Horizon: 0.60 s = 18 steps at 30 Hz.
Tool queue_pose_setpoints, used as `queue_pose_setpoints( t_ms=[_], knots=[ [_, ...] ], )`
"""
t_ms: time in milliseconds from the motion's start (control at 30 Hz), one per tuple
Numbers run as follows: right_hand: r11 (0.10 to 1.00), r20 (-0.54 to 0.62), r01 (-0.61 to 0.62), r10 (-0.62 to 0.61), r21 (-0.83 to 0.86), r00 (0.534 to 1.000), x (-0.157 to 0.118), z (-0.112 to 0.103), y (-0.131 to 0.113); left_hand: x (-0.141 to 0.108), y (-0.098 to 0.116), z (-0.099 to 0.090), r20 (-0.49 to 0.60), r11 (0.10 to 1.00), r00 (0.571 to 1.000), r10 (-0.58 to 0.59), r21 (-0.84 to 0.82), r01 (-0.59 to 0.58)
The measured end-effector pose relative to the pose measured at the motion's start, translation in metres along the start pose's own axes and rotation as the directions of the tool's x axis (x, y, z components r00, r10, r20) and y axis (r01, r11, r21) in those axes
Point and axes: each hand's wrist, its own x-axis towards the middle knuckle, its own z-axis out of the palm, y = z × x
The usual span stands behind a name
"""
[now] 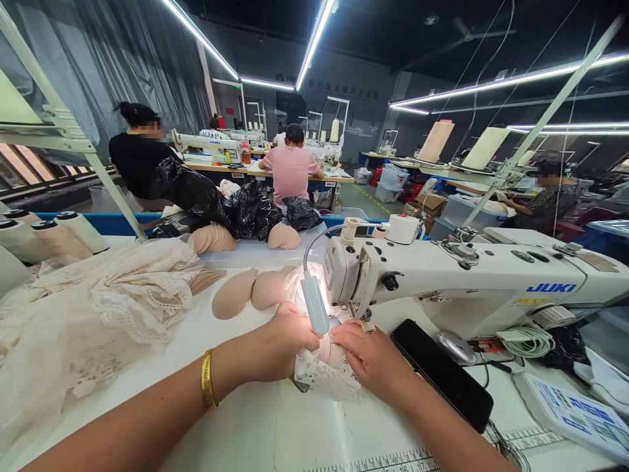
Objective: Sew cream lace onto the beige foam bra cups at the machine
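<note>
My left hand is closed, its thumb and fingers pinching a piece of white lace fabric with beige lining at the sewing machine. Across from it, my right hand lies over the same piece, fingers stretched out and resting on it near the needle area. A small grey lamp on a bendable neck lights the work and hides the needle and part of the fabric. Beige moulded cups lie just beyond my left hand, some touching the lit fabric.
A heap of cream lace covers the table's left side, with thread cones behind. Right of my hand are a black phone, a coiled cable and a plastic case. Co-workers sit at other machines beyond.
</note>
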Motion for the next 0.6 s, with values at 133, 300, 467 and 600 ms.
queue_pose_setpoints(
  t_ms=[133, 300, 467, 600],
  knots=[
    [0.999, -0.003, 0.048, -0.048, 0.013, 0.999, -0.0002, -0.0005, -0.0021, 0.0016, -0.0002, -0.0034, 0.024, 1.0, 1.0, -0.005, -0.007, 0.005],
    [0.998, 0.002, 0.049, -0.049, 0.029, 0.999, -0.0005, -0.0013, -0.0038, -0.0011, 0.0014, 0.0008, 0.004, 0.996, 0.999, 0.054, 0.076, -0.055],
    [0.999, -0.006, 0.007, -0.007, 0.038, 1.0, -0.0015, -0.0031, -0.002, -0.0023, -0.0003, 0.0019, -0.007, 0.995, 0.999, 0.034, 0.091, -0.033],
    [0.999, -0.072, -0.05, 0.048, -0.016, 0.996, 0.0005, -0.0085, -0.0025, 0.0005, -0.0019, -0.0004, -0.023, 0.996, 1.0, 0.002, 0.094, 0.0]
  ],
)
